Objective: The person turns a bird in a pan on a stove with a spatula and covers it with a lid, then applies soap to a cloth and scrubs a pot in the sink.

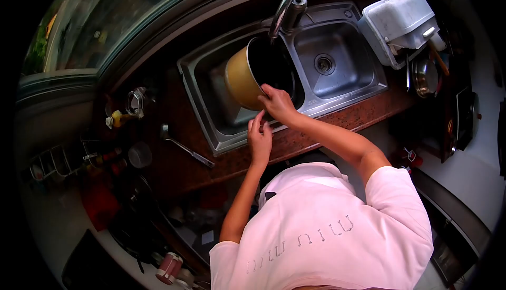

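A gold-coloured pot (240, 78) with a dark interior is tilted on its side over the left sink basin (206, 79), its mouth facing right beneath the faucet (289, 6). My right hand (278, 104) grips the pot's near rim, with the thumb and fingers closed on it. Just below, at the front edge of the sink, my left hand (260, 141) has its fingers stretched up and apart. Those fingertips come close to the pot's underside; whether they touch it I cannot tell. Nothing shows in that hand.
The right basin (337, 60) has a round drain. A white lidded container (399, 23) stands right of the sink, beside a metal pan (425, 78). On the left counter are a ladle (187, 147), a glass jar (136, 102) and a clear plastic cup (139, 154).
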Motion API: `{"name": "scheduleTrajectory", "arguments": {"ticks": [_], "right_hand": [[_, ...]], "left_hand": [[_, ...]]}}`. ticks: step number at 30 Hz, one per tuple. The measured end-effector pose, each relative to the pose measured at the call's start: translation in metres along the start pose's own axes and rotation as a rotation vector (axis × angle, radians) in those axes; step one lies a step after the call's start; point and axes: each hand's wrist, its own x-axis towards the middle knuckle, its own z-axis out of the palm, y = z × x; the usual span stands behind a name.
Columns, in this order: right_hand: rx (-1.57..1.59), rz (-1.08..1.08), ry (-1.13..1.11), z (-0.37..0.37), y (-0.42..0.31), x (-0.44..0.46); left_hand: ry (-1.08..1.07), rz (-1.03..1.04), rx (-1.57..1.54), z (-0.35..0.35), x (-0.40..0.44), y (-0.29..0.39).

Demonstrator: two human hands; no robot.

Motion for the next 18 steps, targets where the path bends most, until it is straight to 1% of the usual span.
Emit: {"name": "scheduleTrajectory", "arguments": {"ticks": [2,5,8,11,13,17,18], "right_hand": [[-0.174,-0.177,0.036,-0.003,0.013,-0.024],[-0.365,-0.533,0.052,-0.013,0.03,-0.059],[-0.347,-0.777,0.202,0.002,0.016,-0.069],[-0.556,-0.775,-0.018,0.007,0.0,-0.037],[-0.667,-0.786,-0.068,0.009,-0.001,-0.009],[-0.745,-0.653,-0.187,0.005,-0.012,0.014],[-0.669,-0.631,-0.178,0.005,-0.012,0.015]], "left_hand": [[-0.009,-0.091,-0.103,-0.01,-0.011,-0.003],[0.029,-0.186,-0.147,-0.025,-0.025,-0.022],[0.085,-0.265,-0.189,-0.031,-0.039,-0.038],[0.081,-0.308,-0.226,-0.03,-0.044,-0.043],[0.058,-0.316,-0.241,-0.026,-0.046,-0.045],[0.069,-0.351,-0.326,-0.021,-0.045,-0.034],[0.08,-0.353,-0.346,-0.02,-0.045,-0.032]]}}
